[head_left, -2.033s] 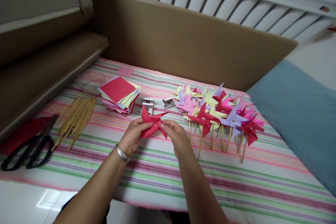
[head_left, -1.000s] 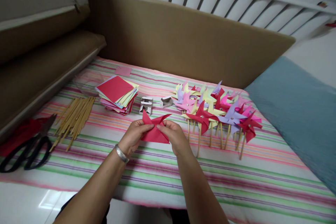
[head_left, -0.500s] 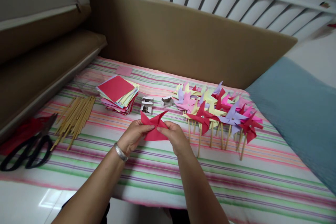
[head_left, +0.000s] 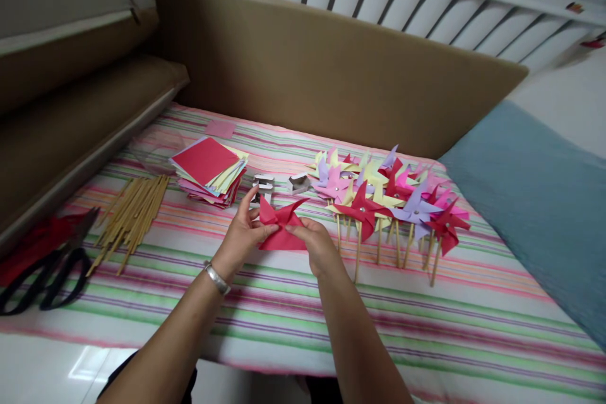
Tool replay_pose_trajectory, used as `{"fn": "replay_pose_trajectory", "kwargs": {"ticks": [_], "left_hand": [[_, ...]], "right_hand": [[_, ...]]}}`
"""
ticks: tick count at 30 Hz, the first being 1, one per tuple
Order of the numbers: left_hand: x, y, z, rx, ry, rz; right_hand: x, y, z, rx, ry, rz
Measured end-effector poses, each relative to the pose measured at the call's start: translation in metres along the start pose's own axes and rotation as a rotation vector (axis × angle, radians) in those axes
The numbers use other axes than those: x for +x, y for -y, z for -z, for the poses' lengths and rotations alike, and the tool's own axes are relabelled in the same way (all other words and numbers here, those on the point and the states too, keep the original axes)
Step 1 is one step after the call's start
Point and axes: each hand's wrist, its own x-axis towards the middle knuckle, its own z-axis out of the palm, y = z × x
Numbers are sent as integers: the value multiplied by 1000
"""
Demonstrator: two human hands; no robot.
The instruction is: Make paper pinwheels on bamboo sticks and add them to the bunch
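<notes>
A red paper pinwheel, its corners folded in toward the centre, is held between my two hands above the striped cloth. My left hand grips its left side with the thumb near the middle, while the index finger is lifted away. My right hand pinches the other side, thumb pressed at the centre. Just beyond the left fingers stands a small white box, partly hidden by them; a second small open box is to its right. No stick is on the held pinwheel.
Finished pinwheels on sticks lie in a group at right. A stack of coloured paper squares sits at left, with wooden sticks and black-handled scissors nearer. Brown cushions and a brown board border the striped cloth.
My left index finger has lifted off the paper and extended upward toward the small box. The red pinwheel has shifted slightly right, still held by both hands.
</notes>
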Motion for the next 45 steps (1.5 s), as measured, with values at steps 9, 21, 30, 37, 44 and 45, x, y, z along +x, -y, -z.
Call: {"fn": "replay_pose_trajectory", "kwargs": {"ticks": [9,21,30,37,44,45], "left_hand": [[2,0,6,194,21,-63],[5,10,4,285,-81,-66],[6,11,2,332,-112,-94],[5,11,3,358,-118,-88],[4,12,4,457,-144,-196],[4,13,4,464,-148,-215]], "right_hand": [[1,1,6,-30,-6,17],[2,-7,2,-158,-9,56],[3,-11,2,-189,1,51],[3,-8,1,-230,13,60],[-1,-3,-2,-326,35,91],[-1,-4,-3,-329,29,93]]}}
